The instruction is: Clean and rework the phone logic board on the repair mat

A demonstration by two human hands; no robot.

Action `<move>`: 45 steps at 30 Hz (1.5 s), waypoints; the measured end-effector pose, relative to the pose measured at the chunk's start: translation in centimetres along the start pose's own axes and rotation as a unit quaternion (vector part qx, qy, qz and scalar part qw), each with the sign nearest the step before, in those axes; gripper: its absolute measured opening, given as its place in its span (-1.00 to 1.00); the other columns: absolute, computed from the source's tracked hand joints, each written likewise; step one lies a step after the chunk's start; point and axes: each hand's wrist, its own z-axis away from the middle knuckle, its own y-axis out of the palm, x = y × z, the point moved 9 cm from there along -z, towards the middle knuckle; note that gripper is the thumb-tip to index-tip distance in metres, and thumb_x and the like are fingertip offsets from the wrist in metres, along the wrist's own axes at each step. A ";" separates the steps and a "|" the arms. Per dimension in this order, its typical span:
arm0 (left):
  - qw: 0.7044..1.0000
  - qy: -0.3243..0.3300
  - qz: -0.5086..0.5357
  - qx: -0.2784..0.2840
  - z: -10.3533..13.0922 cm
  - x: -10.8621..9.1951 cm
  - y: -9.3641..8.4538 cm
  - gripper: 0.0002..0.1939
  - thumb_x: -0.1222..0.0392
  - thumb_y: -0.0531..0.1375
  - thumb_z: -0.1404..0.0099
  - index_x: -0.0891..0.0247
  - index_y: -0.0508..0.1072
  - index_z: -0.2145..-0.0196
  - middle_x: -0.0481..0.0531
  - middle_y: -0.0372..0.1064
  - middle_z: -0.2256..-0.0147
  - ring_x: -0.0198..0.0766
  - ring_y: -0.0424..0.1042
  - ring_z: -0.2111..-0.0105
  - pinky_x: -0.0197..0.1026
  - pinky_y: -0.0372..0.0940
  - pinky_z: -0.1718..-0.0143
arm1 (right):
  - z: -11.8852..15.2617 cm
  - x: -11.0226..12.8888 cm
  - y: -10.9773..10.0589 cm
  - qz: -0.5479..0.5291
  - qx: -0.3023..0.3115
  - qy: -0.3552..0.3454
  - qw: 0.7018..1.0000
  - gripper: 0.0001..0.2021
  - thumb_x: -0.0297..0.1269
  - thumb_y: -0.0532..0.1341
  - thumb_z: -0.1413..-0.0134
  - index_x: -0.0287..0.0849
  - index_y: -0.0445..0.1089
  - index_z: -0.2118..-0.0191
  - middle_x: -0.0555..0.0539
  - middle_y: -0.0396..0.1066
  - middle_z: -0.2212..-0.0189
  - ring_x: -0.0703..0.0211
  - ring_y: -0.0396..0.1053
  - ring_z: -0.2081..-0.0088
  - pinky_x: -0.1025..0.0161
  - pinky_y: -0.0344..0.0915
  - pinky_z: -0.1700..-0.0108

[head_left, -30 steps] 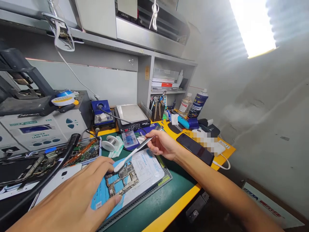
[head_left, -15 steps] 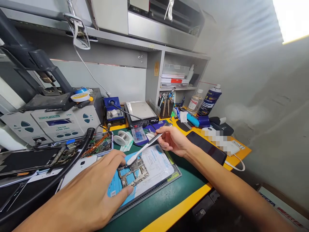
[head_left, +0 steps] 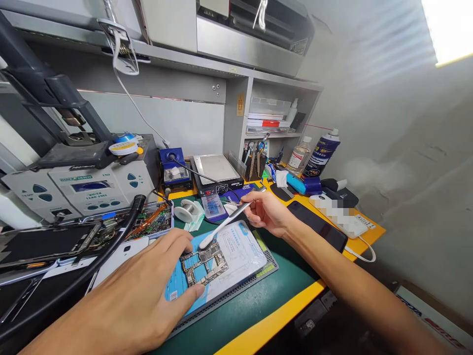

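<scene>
The right hand point(head_left: 266, 212) is closed around the dark handle of a brush point(head_left: 232, 216), pinching it between thumb and fingers. The brush is tilted, its long axis running from 2 o'clock at the handle end to 8 o'clock at the white head. That head lies over the far edge of a circuit board point(head_left: 209, 254); whether the bristles touch cannot be told. The left hand point(head_left: 155, 276) has its fingertips at the board's far-left corner and its thumb at the near edge; how firmly it grips cannot be told.

The board lies flat, its wider direction running roughly 8 to 2 o'clock, on the left part of a blue and white packet point(head_left: 247, 249) that points the same way.

Taking the board as the clock's centre, a wire spool point(head_left: 186, 211) stands near at 11, and a metal-topped box point(head_left: 216, 170) farther off at 12. An opened device point(head_left: 157, 217) sits at 10, with a black hose point(head_left: 130, 228) across its near side. A phone point(head_left: 316, 225) lies at 2, beyond the right wrist.

Open green mat point(head_left: 229, 315) stretches from 4 to 6, bounded by the table's yellow edge point(head_left: 266, 329). The right forearm crosses above that edge at 4.
</scene>
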 end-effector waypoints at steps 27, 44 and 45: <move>1.000 -0.011 0.003 0.025 0.3 0.4 0.6 -0.52 -0.30 0.12 -0.43 0.03 0.34 -0.10 0.10 0.44 -0.06 -0.03 0.57 0.05 -0.03 0.43 0.12 | 0.3 2.2 -1.7 0.040 -0.053 -0.056 0.996 -0.83 -0.31 0.25 0.08 -0.21 0.37 0.60 0.04 0.24 0.78 0.39 -0.01 0.76 0.40 -0.14 0.72; 1.000 -0.006 0.027 0.011 0.1 -0.5 -0.3 -0.57 -0.26 0.17 -0.40 0.06 0.41 -0.04 0.08 0.49 0.03 -0.04 0.58 0.13 -0.07 0.42 0.19 | 0.3 1.2 -0.9 0.041 -0.036 -0.039 0.998 -0.81 -0.24 0.39 0.10 -0.21 0.41 0.49 0.02 0.37 0.70 0.35 0.15 0.72 0.40 -0.11 0.71; 1.000 -0.007 0.027 0.010 0.1 -0.5 -0.2 -0.57 -0.26 0.16 -0.40 0.06 0.41 -0.04 0.08 0.49 0.03 -0.04 0.58 0.13 -0.07 0.42 0.19 | 0.3 1.3 -0.9 0.042 -0.037 -0.039 0.998 -0.82 -0.24 0.38 0.10 -0.21 0.41 0.49 0.02 0.36 0.70 0.35 0.15 0.73 0.40 -0.11 0.71</move>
